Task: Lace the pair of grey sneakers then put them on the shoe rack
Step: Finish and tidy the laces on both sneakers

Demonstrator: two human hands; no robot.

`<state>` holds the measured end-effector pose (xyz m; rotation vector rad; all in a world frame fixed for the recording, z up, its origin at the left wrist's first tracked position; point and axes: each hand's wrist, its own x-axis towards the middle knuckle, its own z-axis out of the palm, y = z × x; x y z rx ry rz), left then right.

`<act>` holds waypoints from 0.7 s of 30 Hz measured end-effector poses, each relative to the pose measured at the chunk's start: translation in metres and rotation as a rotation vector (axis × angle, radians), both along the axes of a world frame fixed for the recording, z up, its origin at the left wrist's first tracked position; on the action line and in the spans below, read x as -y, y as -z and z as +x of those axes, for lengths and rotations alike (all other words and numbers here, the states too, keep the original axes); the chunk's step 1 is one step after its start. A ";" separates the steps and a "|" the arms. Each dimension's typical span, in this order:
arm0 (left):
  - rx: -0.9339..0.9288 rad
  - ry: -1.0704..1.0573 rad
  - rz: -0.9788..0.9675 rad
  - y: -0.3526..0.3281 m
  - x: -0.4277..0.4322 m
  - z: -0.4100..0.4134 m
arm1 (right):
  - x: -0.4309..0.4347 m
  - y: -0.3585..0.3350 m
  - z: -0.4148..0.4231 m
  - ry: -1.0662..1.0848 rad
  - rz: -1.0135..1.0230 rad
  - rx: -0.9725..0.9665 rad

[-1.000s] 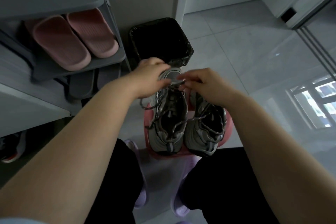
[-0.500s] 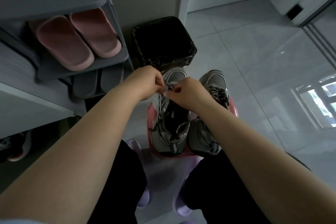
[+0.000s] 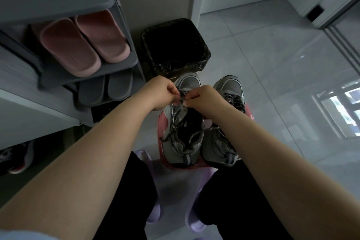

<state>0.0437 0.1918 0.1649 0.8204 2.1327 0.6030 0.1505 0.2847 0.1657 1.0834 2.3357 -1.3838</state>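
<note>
Two grey sneakers stand side by side on a pink stool (image 3: 162,121), toes pointing away from me. The left sneaker (image 3: 181,142) has a loose dark lace (image 3: 176,130) trailing over its open tongue. My left hand (image 3: 159,91) and my right hand (image 3: 202,99) meet above its front eyelets, each pinching the lace between fingers and thumb. The right sneaker (image 3: 229,91) sits beside it with its lace threaded; my right forearm covers its middle. The grey shoe rack (image 3: 120,64) stands at the left.
Pink slippers (image 3: 83,41) lie on the rack's upper shelf and grey slippers (image 3: 106,88) on the one below. A black-lined bin (image 3: 175,46) stands just beyond the stool. A dark shoe (image 3: 15,158) lies low at the left. Glossy tiled floor (image 3: 272,64) spreads to the right.
Both hands have drawn closer together and nearer to me, from the sneaker's toe to its front eyelets. The right sneaker's toe has come into view. The view has shifted slightly.
</note>
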 end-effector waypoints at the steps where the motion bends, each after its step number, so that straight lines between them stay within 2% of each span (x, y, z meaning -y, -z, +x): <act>1: 0.000 -0.002 -0.005 0.000 0.000 0.001 | 0.000 0.001 0.000 0.001 -0.003 -0.002; 9: -0.074 -0.009 -0.031 0.000 -0.002 0.005 | -0.002 0.002 0.001 -0.043 0.022 -0.011; 13: -0.034 -0.002 -0.039 0.005 -0.002 0.005 | -0.006 0.005 0.004 -0.078 0.034 -0.023; 16: -0.034 -0.016 -0.022 0.004 -0.003 0.004 | -0.005 0.012 0.005 -0.005 0.082 -0.083; 21: -0.095 0.062 -0.166 -0.001 -0.003 -0.001 | 0.001 0.017 0.004 0.019 0.209 -0.087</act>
